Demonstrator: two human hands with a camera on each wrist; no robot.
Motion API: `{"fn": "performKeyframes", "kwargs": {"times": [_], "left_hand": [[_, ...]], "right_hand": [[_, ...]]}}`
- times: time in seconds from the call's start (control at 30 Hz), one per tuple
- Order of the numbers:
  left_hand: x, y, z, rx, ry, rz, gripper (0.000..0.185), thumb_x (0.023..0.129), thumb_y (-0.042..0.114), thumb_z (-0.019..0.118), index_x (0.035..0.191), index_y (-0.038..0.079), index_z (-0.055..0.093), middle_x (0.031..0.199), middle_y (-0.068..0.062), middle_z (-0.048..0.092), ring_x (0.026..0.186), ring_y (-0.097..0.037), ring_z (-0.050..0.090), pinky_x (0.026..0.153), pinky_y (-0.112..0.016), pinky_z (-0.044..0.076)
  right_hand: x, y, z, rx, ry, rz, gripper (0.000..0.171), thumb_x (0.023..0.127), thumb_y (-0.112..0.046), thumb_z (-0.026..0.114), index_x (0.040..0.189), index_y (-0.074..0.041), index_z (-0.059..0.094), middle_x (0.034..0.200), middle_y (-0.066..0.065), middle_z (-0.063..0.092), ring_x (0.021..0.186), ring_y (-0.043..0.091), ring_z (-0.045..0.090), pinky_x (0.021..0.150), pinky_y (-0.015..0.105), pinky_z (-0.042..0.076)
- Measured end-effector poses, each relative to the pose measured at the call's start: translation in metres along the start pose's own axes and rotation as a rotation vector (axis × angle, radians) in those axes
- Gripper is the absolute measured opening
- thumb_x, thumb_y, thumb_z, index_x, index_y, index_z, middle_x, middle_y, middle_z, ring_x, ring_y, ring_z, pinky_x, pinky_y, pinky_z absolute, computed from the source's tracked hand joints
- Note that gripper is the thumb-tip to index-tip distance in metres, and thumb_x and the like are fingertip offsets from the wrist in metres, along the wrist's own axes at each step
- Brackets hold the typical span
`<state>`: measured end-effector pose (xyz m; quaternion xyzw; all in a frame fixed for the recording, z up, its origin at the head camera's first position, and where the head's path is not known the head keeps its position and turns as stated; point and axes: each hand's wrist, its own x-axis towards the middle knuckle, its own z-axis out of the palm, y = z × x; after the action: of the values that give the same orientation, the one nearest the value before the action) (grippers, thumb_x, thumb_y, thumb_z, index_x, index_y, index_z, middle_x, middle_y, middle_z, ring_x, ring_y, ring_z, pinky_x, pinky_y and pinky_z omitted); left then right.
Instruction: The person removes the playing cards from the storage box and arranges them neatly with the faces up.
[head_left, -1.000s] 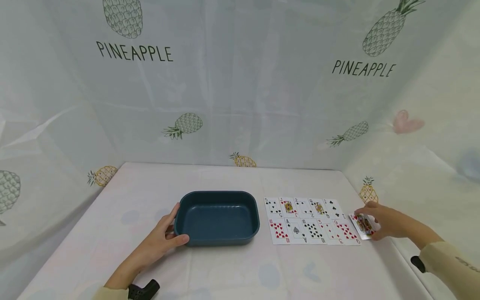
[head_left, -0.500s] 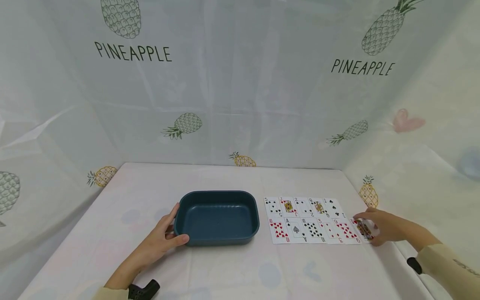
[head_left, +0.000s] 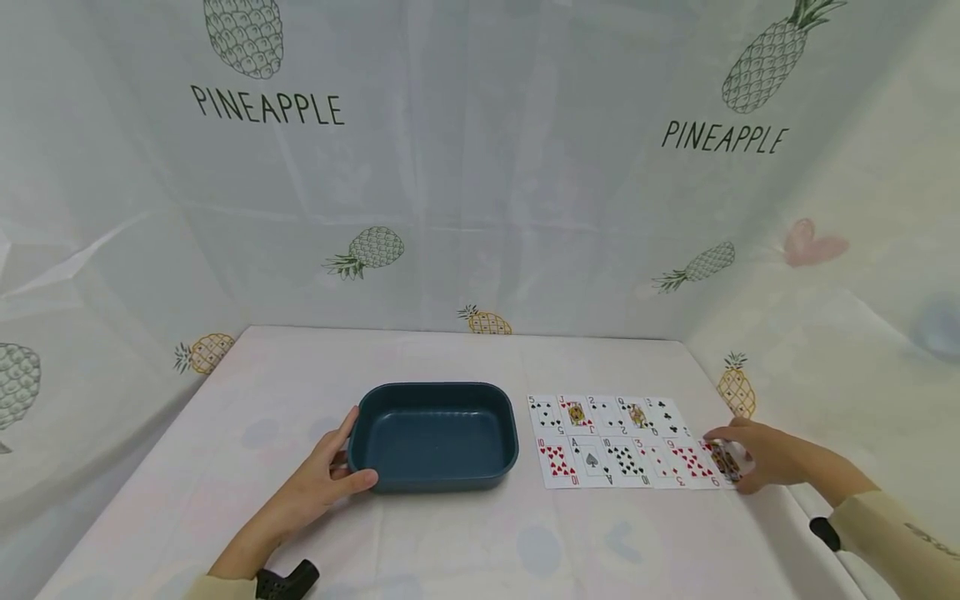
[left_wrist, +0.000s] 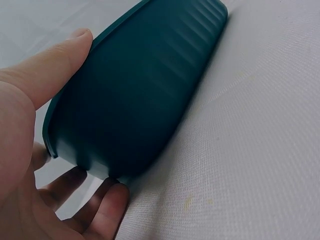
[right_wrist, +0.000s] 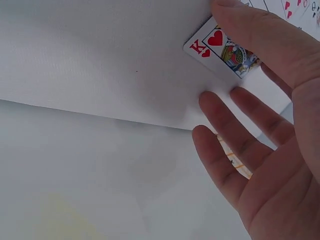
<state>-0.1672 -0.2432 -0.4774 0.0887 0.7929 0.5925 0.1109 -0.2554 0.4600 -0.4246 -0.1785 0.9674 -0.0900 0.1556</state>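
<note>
A deep, dark teal-blue tray stands on the table. At its left end my left hand holds the corner, thumb by the near side and fingers against the end wall; the left wrist view shows the fingertips low on that wall. Playing cards lie face up in two rows to the tray's right. At the right end of the nearer row, my right hand holds a king of hearts between thumb and index finger. Its remaining fingers are spread, and part of the card is hidden beneath the hand.
A pale patterned cloth covers the table. Behind and beside it hang cloth walls printed with pineapples. The table's right edge passes close under the right forearm.
My right hand has slid the king of hearts left until it meets the end of the nearer row, overlapping or touching the last card. The left hand and tray have stayed put.
</note>
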Motion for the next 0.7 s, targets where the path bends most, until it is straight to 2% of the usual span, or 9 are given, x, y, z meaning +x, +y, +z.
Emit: {"fn": "performKeyframes", "kwargs": {"times": [0.13,0.23,0.37,0.47,0.6,0.7], "left_hand": [[-0.001,-0.001,-0.001,0.010,0.001,-0.007,0.104,0.103,0.023,0.073,0.172,0.027,-0.004,0.168,-0.026,0.006,0.144,-0.045,0.047,0.098,-0.025,0.053],[-0.001,-0.002,-0.002,0.022,0.015,-0.018,0.104,0.102,0.024,0.074,0.172,0.027,-0.003,0.167,-0.026,0.008,0.144,-0.045,0.047,0.099,-0.026,0.052],[-0.003,-0.002,-0.003,0.021,0.019,-0.031,0.103,0.102,0.025,0.073,0.172,0.029,-0.002,0.168,-0.025,0.007,0.146,-0.047,0.044,0.101,-0.029,0.052],[-0.004,-0.002,-0.004,0.025,0.010,-0.043,0.102,0.103,0.027,0.072,0.172,0.029,-0.003,0.169,-0.025,0.004,0.149,-0.050,0.039,0.107,-0.039,0.051],[-0.006,-0.002,-0.008,0.093,0.034,-0.051,0.100,0.103,0.031,0.071,0.172,0.028,-0.001,0.172,-0.021,0.007,0.150,-0.049,0.036,0.113,-0.053,0.046],[-0.008,-0.001,-0.014,0.179,0.072,-0.023,0.096,0.105,0.034,0.070,0.173,0.026,0.003,0.174,-0.018,0.013,0.149,-0.046,0.039,0.112,-0.051,0.047]], "right_hand": [[-0.002,-0.001,-0.001,-0.002,0.018,-0.039,0.083,0.071,-0.021,0.098,0.143,-0.007,0.061,0.122,0.010,0.055,0.093,0.020,0.059,0.073,0.032,0.050],[-0.002,-0.005,-0.003,-0.042,0.058,-0.057,0.082,0.075,-0.021,0.096,0.145,-0.002,0.059,0.127,0.017,0.056,0.093,0.021,0.061,0.073,0.036,0.052],[-0.002,-0.018,-0.005,-0.109,0.169,-0.062,0.073,0.084,-0.026,0.090,0.145,-0.002,0.059,0.133,0.022,0.057,0.096,0.028,0.065,0.078,0.048,0.058],[-0.003,-0.031,-0.007,-0.131,0.266,-0.084,0.069,0.087,-0.028,0.088,0.145,-0.003,0.059,0.134,0.024,0.057,0.105,0.037,0.067,0.082,0.058,0.058],[-0.004,-0.050,-0.008,-0.120,0.353,-0.100,0.071,0.087,-0.026,0.088,0.147,-0.005,0.056,0.136,0.026,0.056,0.111,0.045,0.066,0.084,0.063,0.058],[-0.008,-0.062,-0.009,-0.104,0.391,-0.091,0.073,0.088,-0.025,0.088,0.149,-0.006,0.054,0.140,0.029,0.053,0.116,0.049,0.064,0.086,0.066,0.056]]}}
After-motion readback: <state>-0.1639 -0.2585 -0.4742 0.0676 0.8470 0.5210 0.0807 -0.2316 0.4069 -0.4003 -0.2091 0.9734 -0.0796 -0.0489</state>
